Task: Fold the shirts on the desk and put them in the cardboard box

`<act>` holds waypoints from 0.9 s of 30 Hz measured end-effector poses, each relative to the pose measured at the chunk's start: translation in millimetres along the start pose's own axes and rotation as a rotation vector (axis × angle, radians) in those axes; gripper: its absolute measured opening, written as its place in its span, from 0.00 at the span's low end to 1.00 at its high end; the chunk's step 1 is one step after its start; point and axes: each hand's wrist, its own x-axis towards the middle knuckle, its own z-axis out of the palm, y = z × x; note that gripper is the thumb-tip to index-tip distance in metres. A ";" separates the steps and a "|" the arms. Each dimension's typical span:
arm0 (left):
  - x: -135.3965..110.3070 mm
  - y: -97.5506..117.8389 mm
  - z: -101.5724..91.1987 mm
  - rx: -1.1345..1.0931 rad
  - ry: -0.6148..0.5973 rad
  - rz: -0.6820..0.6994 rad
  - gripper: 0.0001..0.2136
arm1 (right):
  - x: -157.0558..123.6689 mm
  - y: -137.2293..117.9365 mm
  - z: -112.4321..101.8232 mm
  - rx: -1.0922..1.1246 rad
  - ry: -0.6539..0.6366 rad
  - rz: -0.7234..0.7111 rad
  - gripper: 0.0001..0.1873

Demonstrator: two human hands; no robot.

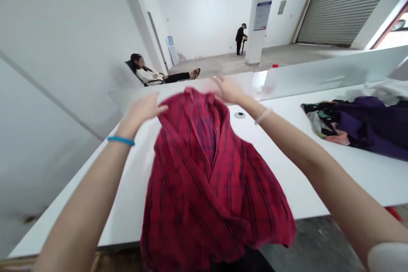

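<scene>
A red plaid shirt (191,170) with dark stripes lies front up on the white table (127,204), its collar at the far end and its hem hanging over the near edge. My left hand (143,110), blurred, is at the shirt's left shoulder with thumb and fingers apart; the thumb tip overlaps the cloth. Beside the collar on the other side, my right hand (228,90) has its fingers stretched out, also blurred. Neither hand visibly grips the fabric, though contact is hard to judge.
Dark purple and patterned clothes (369,123) are heaped at the table's right. A low frosted divider (296,74) runs along the back edge. A round cable hole (239,115) is near my right hand. Beyond the divider, one person (149,74) sits and another (240,39) stands.
</scene>
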 end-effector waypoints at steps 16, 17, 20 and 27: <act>-316.9 84.9 144.4 -0.179 -0.132 0.589 0.22 | -310.4 -70.3 94.2 0.571 -0.471 0.468 0.23; -320.7 85.6 147.3 -0.168 -0.076 0.583 0.18 | -315.0 -76.3 97.0 0.610 -0.463 0.513 0.25; -325.7 84.9 144.6 -0.193 0.001 0.508 0.14 | -321.9 -88.0 104.3 0.706 -0.409 0.570 0.28; -327.0 97.0 141.3 -0.243 -0.127 0.448 0.22 | -317.0 -83.9 106.5 0.946 -0.342 0.652 0.28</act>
